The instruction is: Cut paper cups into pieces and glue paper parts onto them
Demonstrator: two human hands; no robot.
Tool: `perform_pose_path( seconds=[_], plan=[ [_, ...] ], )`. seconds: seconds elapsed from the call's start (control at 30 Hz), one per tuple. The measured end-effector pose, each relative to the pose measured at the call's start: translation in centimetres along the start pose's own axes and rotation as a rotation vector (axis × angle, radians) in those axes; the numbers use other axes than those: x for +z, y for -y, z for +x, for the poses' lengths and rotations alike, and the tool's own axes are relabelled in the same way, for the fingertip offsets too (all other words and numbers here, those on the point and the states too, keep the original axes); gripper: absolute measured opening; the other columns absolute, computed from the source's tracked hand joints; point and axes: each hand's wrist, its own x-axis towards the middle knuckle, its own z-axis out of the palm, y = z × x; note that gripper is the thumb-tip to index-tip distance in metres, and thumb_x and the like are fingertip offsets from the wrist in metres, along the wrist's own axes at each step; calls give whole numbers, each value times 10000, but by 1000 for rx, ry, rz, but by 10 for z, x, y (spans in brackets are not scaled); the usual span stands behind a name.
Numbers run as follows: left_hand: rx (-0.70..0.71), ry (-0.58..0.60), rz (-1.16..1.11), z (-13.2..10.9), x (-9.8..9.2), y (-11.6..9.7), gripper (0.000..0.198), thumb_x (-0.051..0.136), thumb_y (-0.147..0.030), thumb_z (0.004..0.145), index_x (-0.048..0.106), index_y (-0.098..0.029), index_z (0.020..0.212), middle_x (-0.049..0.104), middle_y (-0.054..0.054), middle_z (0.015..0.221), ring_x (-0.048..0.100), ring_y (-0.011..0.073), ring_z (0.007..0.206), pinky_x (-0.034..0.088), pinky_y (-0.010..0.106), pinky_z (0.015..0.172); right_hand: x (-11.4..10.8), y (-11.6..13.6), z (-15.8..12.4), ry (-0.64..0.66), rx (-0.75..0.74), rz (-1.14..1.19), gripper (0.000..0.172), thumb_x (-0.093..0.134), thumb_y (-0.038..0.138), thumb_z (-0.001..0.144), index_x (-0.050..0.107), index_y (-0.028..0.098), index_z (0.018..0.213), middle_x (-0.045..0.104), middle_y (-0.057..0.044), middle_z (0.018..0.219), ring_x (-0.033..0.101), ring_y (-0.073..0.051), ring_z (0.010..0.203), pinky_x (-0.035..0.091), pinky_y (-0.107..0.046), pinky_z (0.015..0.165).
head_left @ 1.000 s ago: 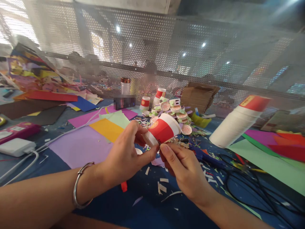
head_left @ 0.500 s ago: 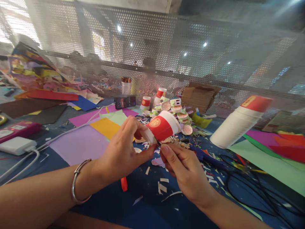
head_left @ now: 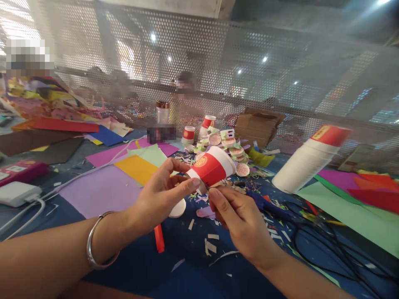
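A red and white paper cup point(head_left: 213, 166) lies tilted between my hands, its rim toward the upper right. My left hand point(head_left: 166, 182) is at the cup's base end, with the thumb against it and the fingers curled behind. My right hand point(head_left: 233, 211) pinches a small dark tool at the cup's lower side; most of that tool is hidden by the fingers. A white disc point(head_left: 178, 209) lies on the blue table under my left hand. A red strip point(head_left: 159, 238) is in front of it.
Stacked cups point(head_left: 311, 160) lean at the right beside coloured paper sheets and black cables point(head_left: 299, 241). Behind the cup is a pile of small cut pieces point(head_left: 229, 141). Purple paper point(head_left: 99, 191), a white charger point(head_left: 19, 193) and a phone point(head_left: 161, 133) are on the left side.
My left thumb has moved up onto the cup's base end, and more of the white disc shows below. The view has shifted slightly. A blurred head appears at the far left.
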Motion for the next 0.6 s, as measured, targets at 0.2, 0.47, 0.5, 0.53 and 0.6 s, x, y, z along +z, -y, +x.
perform_pose_path(
  seconds=[0.2,0.47,0.5,0.53,0.6],
  plan=[
    [124,-58,114,-3,4,5,351,749,-400,834,479,-200,937,640,-9,764,588,108,694,437,228,585,2,-3,1,8,38,23,437,514,522,994,503,200,698,382,51,626,345,-82,512,264,-248,449],
    [73,-66,183,-4,5,3,363,706,-446,852,469,-189,949,648,5,783,598,132,743,441,256,639,1,-1,2,19,47,36,450,514,526,991,494,196,685,367,51,635,324,-80,510,243,-246,439],
    [62,-56,175,-4,5,2,371,711,-453,846,469,-190,949,650,7,787,601,135,747,441,261,647,1,-1,2,24,56,55,445,520,525,989,496,196,690,364,52,640,320,-77,507,238,-246,437],
    [48,-45,169,-4,4,1,380,715,-458,840,469,-191,951,654,10,792,607,140,753,443,269,657,1,-1,2,31,64,73,441,525,524,987,498,196,693,361,54,643,317,-74,504,234,-245,436],
    [10,-26,168,-3,4,0,403,723,-471,829,471,-191,969,661,18,806,617,152,765,443,287,675,1,-3,2,40,77,101,432,532,521,986,505,196,702,358,56,645,311,-71,502,231,-245,437]
  ],
)
